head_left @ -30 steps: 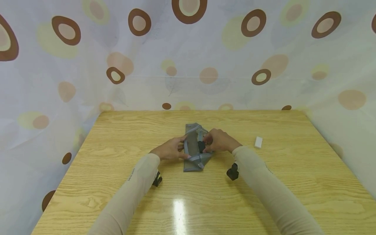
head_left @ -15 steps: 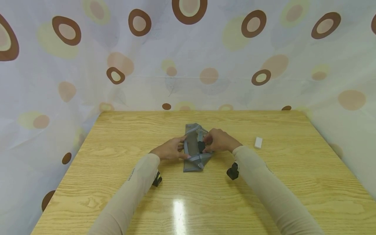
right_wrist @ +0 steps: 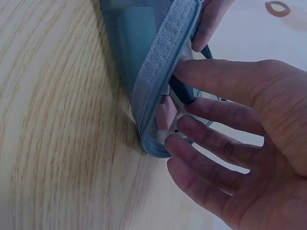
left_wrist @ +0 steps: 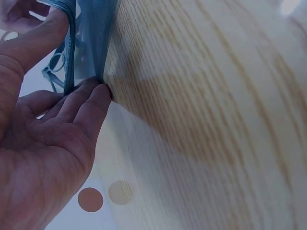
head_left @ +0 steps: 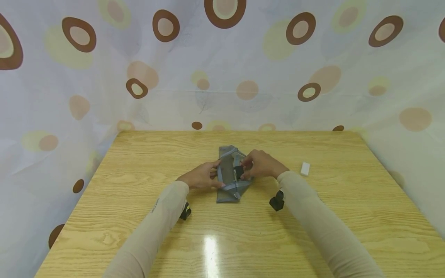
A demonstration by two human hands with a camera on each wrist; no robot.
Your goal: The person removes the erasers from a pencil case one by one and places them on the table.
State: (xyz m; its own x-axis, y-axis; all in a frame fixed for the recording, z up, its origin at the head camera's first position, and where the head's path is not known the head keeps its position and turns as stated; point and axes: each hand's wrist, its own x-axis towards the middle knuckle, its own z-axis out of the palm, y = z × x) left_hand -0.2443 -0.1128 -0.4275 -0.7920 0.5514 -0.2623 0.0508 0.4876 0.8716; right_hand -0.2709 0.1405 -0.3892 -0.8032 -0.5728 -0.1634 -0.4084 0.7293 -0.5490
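Note:
A grey-blue mesh zip pouch (head_left: 226,196) lies on the table with its zipped mouth spread apart. My left hand (head_left: 199,176) holds its left side, thumb and fingers set apart along the rim; in the left wrist view the fingertips (left_wrist: 98,91) press at the pouch's edge. At the mouth, my right hand (head_left: 264,165) pinches a small dark block-like object (head_left: 238,172) between thumb and index finger; its exact kind I cannot tell. The right wrist view shows this dark object (right_wrist: 181,91) by the zip (right_wrist: 160,62), with a pink piece (right_wrist: 165,112) inside the pouch.
A small white block (head_left: 305,168) lies on the wooden table (head_left: 243,239) to the right of my right hand. Black wrist cameras (head_left: 277,200) hang below both wrists. A patterned curtain (head_left: 222,108) closes off the back and sides.
My right hand has shifted slightly up and to the right, and the dark object has turned a little in its fingers. The left hand and the pouch stay almost where they were.

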